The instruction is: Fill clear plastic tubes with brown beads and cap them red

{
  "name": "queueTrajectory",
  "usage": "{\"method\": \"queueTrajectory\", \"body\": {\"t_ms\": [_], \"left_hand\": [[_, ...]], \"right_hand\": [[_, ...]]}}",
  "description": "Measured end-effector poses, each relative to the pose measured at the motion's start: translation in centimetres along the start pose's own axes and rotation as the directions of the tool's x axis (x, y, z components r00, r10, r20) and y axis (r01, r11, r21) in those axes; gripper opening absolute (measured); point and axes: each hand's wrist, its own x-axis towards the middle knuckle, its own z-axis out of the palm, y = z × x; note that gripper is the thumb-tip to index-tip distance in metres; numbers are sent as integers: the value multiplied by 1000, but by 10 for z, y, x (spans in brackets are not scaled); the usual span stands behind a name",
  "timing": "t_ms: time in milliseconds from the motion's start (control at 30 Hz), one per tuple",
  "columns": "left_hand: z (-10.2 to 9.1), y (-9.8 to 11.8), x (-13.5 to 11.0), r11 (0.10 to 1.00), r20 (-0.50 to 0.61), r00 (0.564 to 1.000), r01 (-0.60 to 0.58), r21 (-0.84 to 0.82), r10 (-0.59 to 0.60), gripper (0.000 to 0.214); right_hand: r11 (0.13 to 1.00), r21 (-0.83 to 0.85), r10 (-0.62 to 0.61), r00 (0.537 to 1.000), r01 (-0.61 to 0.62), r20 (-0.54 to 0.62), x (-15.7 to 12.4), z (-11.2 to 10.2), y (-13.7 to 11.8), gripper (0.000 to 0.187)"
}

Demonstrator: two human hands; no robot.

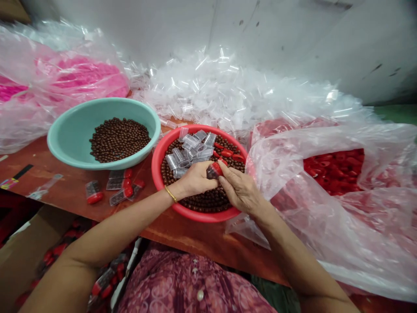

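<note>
At far left, a round teal plastic basin (61,145) holds glossy round brown beads (119,140). Near it, on the reddish-brown wooden table (42,204), lie several clear plastic tubes with red caps (122,187). To the right, a round red plastic basin (157,163) holds more beads under a heap of empty clear plastic tubes (192,145). Above its near half, the left hand (195,180), a gold bangle (170,194) at its wrist, and the right hand (239,189) come together, fingertips clamped on a short clear tube with a red cap (213,170). The tube's long axis tilts: its dark-filled end lies toward the left hand, its cap up toward the right. The empty tubes lie just beyond, and a clear plastic bag (325,226) of bright red caps (332,171) lies just right of the right hand.
</note>
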Motion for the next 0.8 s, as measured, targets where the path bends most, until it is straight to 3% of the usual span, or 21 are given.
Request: {"method": "queueTrajectory", "body": {"t_ms": [133, 233, 333, 400, 467, 533, 700, 800], "left_hand": [[0, 2, 0, 993, 30, 995, 95, -70, -93, 9], [1, 2, 2, 993, 51, 992, 113, 36, -115, 12], [2, 6, 2, 961, 58, 996, 49, 272, -68, 13], [2, 11, 1, 910, 108, 992, 22, 414, -73, 13], [0, 15, 0, 862, 159, 984, -12, 508, -80, 14], [-1, 18, -2, 823, 213, 974, -54, 566, -83, 17], [2, 15, -5, 716, 307, 947, -153, 681, -90, 27], [7, 14, -4, 688, 289, 956, -172, 705, -58, 25]], "right_hand": [[993, 102, 65, 998, -64, 3, 8, -5, -1, 39], [938, 224, 279, 960, -263, -39, 18, -7, 4, 48], [762, 485, 539, 836, -430, -106, 31, 1, 7, 61], [593, 655, 625, 781, -468, -7, 40, 11, 7, 68], [487, 719, 633, 768, -497, 102, 45, 22, 4, 73], [473, 717, 609, 778, -512, 154, 44, 30, 1, 74], [562, 670, 524, 836, -485, 165, 32, 37, -6, 73], [533, 690, 571, 810, -490, 134, 33, 35, -4, 73]]}}
